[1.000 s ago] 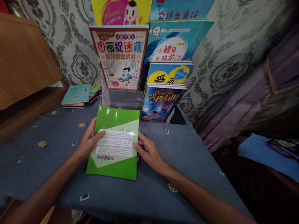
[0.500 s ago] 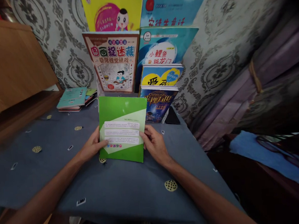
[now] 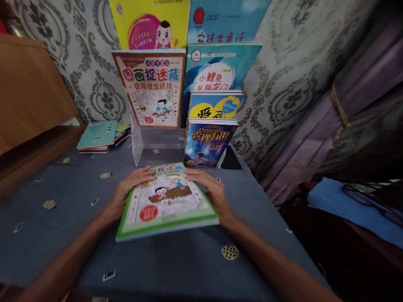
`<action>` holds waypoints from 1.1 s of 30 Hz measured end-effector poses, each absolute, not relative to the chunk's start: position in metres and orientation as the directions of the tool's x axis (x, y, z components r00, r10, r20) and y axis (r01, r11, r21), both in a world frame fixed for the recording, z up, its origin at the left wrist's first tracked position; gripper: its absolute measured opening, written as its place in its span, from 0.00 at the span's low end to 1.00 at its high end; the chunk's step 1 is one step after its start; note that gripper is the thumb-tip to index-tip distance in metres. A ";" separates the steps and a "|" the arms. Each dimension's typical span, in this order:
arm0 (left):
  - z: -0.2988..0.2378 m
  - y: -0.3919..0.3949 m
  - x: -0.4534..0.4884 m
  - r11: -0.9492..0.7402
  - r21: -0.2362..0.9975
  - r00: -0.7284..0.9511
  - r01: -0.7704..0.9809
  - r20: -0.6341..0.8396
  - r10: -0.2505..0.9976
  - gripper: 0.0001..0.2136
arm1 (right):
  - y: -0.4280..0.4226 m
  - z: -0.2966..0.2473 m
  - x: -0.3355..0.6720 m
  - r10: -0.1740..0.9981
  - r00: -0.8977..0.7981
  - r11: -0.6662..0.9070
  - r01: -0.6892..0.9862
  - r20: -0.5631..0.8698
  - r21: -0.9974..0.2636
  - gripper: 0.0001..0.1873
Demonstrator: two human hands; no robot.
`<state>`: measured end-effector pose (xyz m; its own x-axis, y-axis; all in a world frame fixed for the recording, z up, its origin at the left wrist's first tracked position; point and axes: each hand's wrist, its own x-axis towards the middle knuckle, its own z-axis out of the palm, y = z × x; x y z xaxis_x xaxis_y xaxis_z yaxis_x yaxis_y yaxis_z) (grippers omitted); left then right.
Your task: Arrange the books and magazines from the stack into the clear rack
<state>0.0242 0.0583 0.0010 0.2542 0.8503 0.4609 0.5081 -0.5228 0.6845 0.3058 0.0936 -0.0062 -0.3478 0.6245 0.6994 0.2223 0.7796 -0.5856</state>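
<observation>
Gripped from both sides by L hand & R hand: green-edged 捉迷藏 bk, front cover up. Clasped toward the far corners, w/ L fingers over the start of the title and R fingers curled on the far R edge; thumbs hidden. Positioned betw. both hands, over grey-blue tablecloth; can't tell re contact underneath.

Mostly white on the cover, bordered bright green along sides & near edge, w/ pale page edges facing the wrists. Printed w/ multicol. title at the far end, partly covered by L fingers, then smaller green lettering. Mid-cover: two cartoon figures, one in red, by a big brown shape. Toward near L corner: red round badge, lettering too small to read.

Straight beyond the grip: clear display stand, bearing brown-bordered 图画捉迷藏 bk. Just beyond R hand: dark-blue bk w/ gold title. Farther off, beyond L hand: stack of thin bks.
</observation>
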 end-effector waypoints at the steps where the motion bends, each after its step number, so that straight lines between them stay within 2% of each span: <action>1: -0.003 0.059 0.022 -0.535 0.633 0.286 0.559 0.458 0.842 0.18 | 0.096 -0.010 0.306 0.617 -0.378 0.784 0.226 0.690 -0.578 0.09; 7: -0.025 0.064 0.004 -0.523 0.445 0.445 0.727 0.275 0.852 0.22 | 0.109 -0.034 0.306 0.532 -0.573 0.837 0.247 0.623 -0.488 0.11; 12: -0.030 0.064 -0.005 -0.472 0.376 0.418 0.797 0.220 0.881 0.24 | 0.106 -0.029 0.306 0.479 -0.706 0.872 0.315 0.522 -0.376 0.16; 17: -0.027 0.063 -0.009 -0.441 0.290 0.394 0.849 0.207 0.895 0.25 | 0.101 -0.025 0.303 0.456 -0.786 0.886 0.358 0.418 -0.294 0.16; 22: -0.018 0.065 -0.014 -0.417 0.258 0.384 0.872 0.168 0.908 0.25 | 0.099 -0.028 0.300 0.484 -0.779 0.871 0.382 0.398 -0.309 0.18; 29: -0.005 0.074 -0.014 -0.416 0.230 0.385 0.880 0.168 0.908 0.23 | 0.105 -0.019 0.275 0.506 -0.795 0.856 0.414 0.336 -0.310 0.14; 33: -0.006 0.078 -0.004 -0.406 0.195 0.374 0.893 0.183 0.909 0.19 | 0.116 -0.021 0.263 0.600 -0.745 0.794 0.512 0.291 -0.326 0.16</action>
<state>-0.0037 0.0780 -0.0059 0.3738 0.9093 0.1827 0.8928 -0.4062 0.1947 0.2626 0.1165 -0.0210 -0.7450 0.6002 0.2912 0.5123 0.7943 -0.3264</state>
